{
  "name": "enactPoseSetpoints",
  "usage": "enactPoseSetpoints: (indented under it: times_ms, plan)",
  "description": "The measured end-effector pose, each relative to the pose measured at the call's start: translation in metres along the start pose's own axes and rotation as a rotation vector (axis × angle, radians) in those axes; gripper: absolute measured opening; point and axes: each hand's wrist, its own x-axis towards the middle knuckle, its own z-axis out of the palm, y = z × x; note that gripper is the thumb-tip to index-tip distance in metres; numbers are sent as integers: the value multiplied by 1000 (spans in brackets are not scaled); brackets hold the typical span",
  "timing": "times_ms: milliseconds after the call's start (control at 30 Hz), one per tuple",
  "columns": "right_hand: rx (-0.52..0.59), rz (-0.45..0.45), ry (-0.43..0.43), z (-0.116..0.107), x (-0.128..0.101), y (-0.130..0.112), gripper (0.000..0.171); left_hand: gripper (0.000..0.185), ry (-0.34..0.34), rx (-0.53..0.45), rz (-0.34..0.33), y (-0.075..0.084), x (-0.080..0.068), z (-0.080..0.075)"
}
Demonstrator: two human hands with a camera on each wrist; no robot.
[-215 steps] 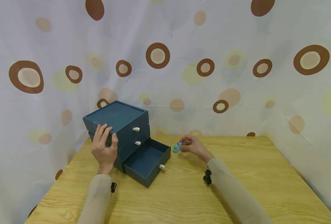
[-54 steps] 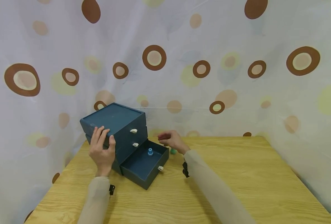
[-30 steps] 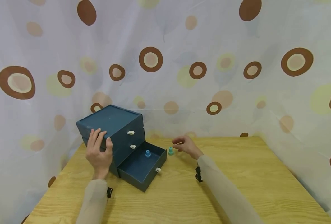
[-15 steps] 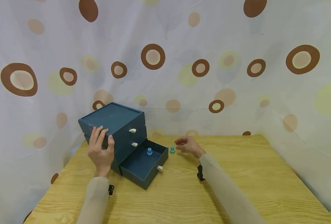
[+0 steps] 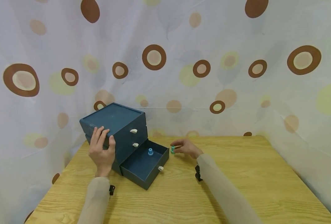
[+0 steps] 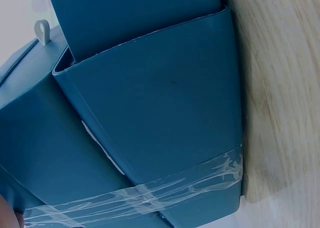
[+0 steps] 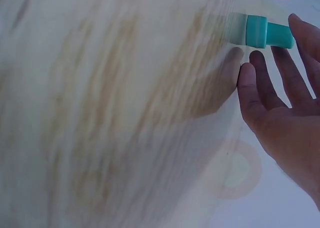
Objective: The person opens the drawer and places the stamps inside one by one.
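Since a moment ago, my right hand (image 5: 186, 147) is closing in on the teal peg (image 5: 172, 149), and my fingertips (image 7: 295, 23) are now touching it where it is standing on the wooden table (image 5: 238, 174), just beside the outer corner of the open bottom drawer (image 5: 143, 163). My fingers are lying nearly straight along the peg, not yet wrapping it. My left hand (image 5: 101, 151) is gripping the near corner of the blue drawer box (image 5: 113, 119), fingers curling over its top edge. Inside the drawer, the blue peg (image 5: 150, 151) is standing upright near the back wall, leaving bare floor toward the front. To my right, the tabletop is running wide to its far edge.
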Motion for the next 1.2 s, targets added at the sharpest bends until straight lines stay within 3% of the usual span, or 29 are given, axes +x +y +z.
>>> enactPoseSetpoints:
  times_ms: [733, 1200]
  plan:
    - [34, 2, 9, 3, 0, 8, 33, 37, 19, -25, 15, 0, 0, 0]
    - [180, -36, 21, 1, 1, -3, 39, 39, 8, -13, 3, 1, 0, 0]
